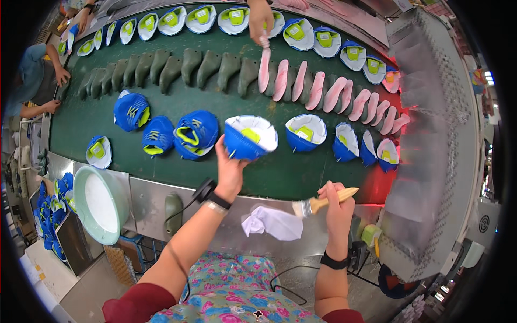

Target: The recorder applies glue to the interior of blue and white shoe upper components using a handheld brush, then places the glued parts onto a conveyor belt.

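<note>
My left hand (231, 169) is closed on the lower edge of a blue shoe upper (239, 142), held up over the green belt with its white inner side and lime patch showing. In my right hand (339, 207) is a flat paintbrush (319, 204) with a wooden handle, its bristles pointing left. Just below the bristles, a crumpled white cloth (272, 223) lies on the metal ledge. To the left of the held upper, more blue uppers (196, 132) rest on the belt, and others, such as an open one (306, 132), lie to its right.
Dark green shoe lasts (207, 70) and pink-coated soles (315, 90) line the green belt (215, 105). Across it, a co-worker's hand (261, 21) holds a brush; another person (40, 75) works far left. A pale green basin (102, 204) stands left, a metal machine housing (425, 140) right.
</note>
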Available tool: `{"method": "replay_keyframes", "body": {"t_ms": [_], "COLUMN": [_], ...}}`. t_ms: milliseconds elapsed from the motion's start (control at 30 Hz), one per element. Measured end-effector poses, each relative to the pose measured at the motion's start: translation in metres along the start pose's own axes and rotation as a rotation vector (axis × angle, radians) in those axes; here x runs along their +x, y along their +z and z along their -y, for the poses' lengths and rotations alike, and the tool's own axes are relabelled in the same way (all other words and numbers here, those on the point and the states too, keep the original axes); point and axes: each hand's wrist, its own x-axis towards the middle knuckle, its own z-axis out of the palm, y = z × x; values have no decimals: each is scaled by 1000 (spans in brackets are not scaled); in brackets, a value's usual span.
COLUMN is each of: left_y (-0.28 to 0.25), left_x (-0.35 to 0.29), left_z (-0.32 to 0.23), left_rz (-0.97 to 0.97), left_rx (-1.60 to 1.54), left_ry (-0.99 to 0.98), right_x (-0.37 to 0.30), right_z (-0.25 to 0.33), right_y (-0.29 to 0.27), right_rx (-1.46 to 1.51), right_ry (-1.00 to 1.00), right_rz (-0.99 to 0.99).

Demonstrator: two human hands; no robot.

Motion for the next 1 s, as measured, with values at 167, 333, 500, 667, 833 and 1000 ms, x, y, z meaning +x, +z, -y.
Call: {"method": "replay_keyframes", "body": {"t_ms": [167,333,500,667,833,1000], "left_y": [24,-19,-38,-69,-75,-46], "left_x": [60,7,37,76,58,2], "left_z": [63,16,-82,-99,-108,-130], "left_rz": [-51,-44,-61,149,-48,47], "left_rx": [-23,1211,1863,1954,1528,-42], "left_ry": [-61,66,662,497,488,-149], "right_x": [38,53,106,144,152,88], "right_z": [-19,-24,-41,-61,-54,59], "right_y": [15,38,77,64,27,104], "right_rx": [258,291,-506,-974,-931,-233], "right_ry": [112,254,-375,-197,-284,-576], "right_rz": [178,318,-31,179,150,367]}}
